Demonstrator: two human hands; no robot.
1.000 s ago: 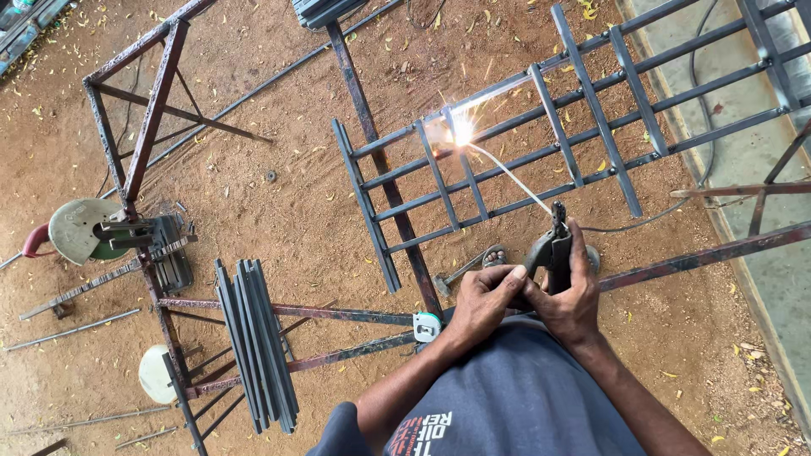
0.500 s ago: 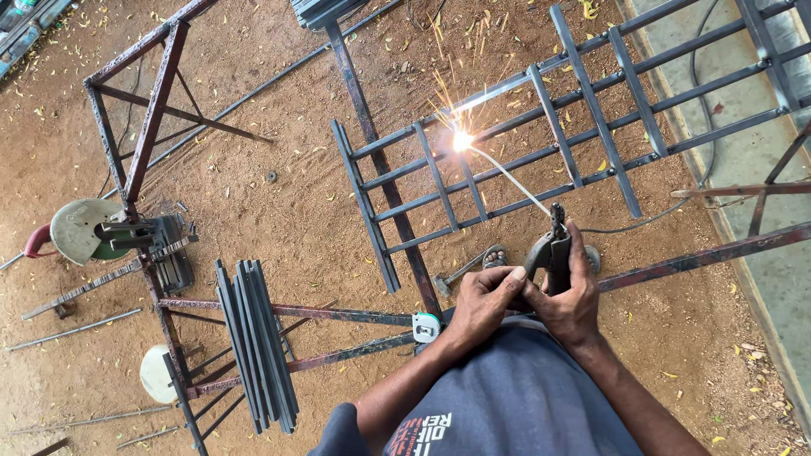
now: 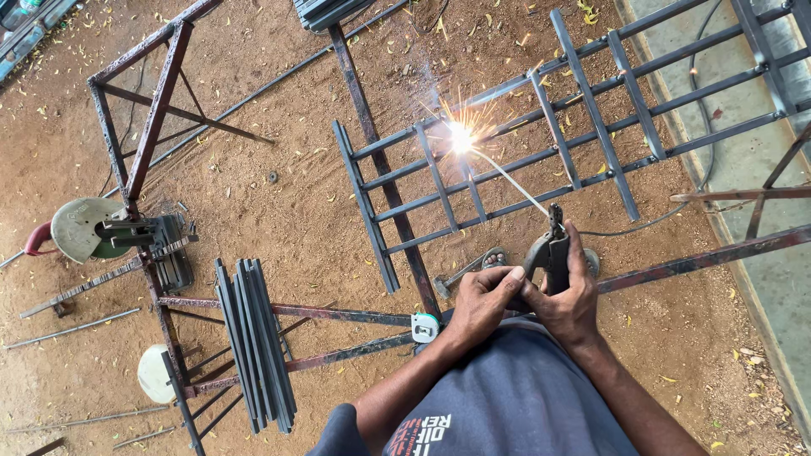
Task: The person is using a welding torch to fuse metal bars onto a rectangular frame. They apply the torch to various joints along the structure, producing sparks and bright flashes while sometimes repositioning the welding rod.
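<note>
My right hand point(image 3: 568, 300) grips a dark welding electrode holder point(image 3: 553, 245), and my left hand point(image 3: 481, 302) wraps around it from the left. A thin electrode rod point(image 3: 511, 181) runs up and left from the holder to a bright arc with sparks point(image 3: 460, 137). The arc sits on a crossbar of a grey metal grille point(image 3: 591, 143) lying flat on the dirt ground.
A rusty steel bar point(image 3: 380, 152) runs under the grille. A stack of flat steel strips point(image 3: 253, 346) rests on a rusty frame at lower left. A cut-off saw point(image 3: 89, 230) stands at left. A tape measure point(image 3: 425, 328) and a hammer point(image 3: 460, 277) lie near my hands. A cable point(image 3: 701, 127) trails right.
The arc still burns at the same joint, now throwing more sparks. My hands and the holder have barely moved.
</note>
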